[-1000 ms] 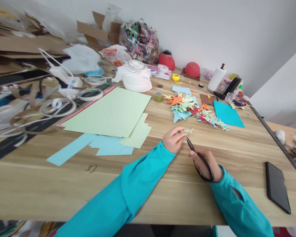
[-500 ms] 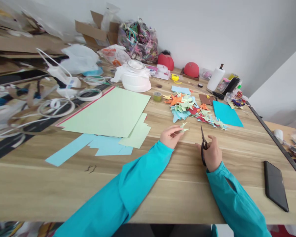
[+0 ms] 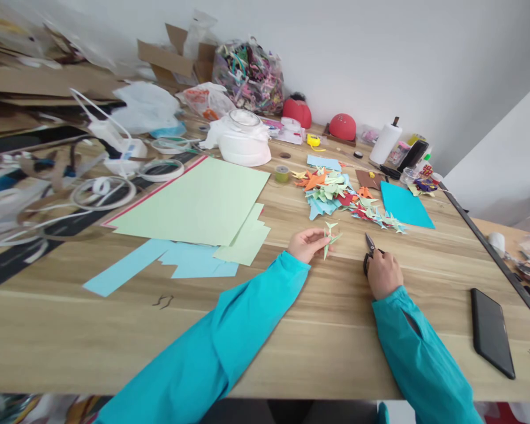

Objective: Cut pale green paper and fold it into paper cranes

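My left hand (image 3: 308, 244) pinches a small light-green folded paper crane (image 3: 331, 238) between thumb and fingers, just above the table. To its right, my right hand (image 3: 384, 274) has its fingers closed at the handles of a pair of black-handled scissors (image 3: 370, 244). The scissor blades point away from me, and the hand covers part of the handles. Beyond both hands lies a pile of folded paper cranes (image 3: 331, 191) in orange, green, blue and red.
Large green paper sheets (image 3: 194, 200) lie left, with blue paper strips (image 3: 123, 268) in front. A teal sheet (image 3: 406, 204) is at the right back, and a black phone (image 3: 492, 333) near the right edge. A tape roll (image 3: 281, 174) stands by the pile.
The paper crane has turned in my left hand, its wings now showing more spread. My right hand has lowered and turned palm-down over the scissors, which now lie flatter and nearer the table.
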Motion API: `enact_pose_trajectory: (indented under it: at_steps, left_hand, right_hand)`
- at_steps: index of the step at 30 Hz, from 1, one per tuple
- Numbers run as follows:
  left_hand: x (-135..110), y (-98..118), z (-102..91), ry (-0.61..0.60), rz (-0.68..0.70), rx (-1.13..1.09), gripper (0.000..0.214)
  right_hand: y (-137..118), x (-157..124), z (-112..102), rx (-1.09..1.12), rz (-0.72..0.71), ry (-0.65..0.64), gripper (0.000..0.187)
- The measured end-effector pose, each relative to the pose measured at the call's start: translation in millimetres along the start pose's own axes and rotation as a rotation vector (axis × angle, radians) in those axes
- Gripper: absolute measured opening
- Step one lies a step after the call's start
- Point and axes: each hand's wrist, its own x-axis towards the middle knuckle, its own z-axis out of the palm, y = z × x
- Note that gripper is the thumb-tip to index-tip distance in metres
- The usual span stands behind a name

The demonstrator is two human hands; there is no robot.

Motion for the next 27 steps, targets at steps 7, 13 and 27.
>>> enact_pose_trajectory:
  at_steps: [7, 13, 27]
  left_hand:
    - [-2, -5, 2.5, -0.037, 0.063, 0.114, 0.045]
    - [-11, -11, 11.4, -0.106, 0.02, 0.265, 0.049]
    - [-22, -17, 15.6, -0.137, 0.25, 0.574, 0.022]
  right_hand:
    - [1, 0, 6, 0.223, -0.195, 0.319, 0.021]
    - [-17, -11, -3, 0.823, -0.517, 0.434, 0.017]
    - [-21, -16, -2, 1.11, -0.288, 0.221, 0.013]
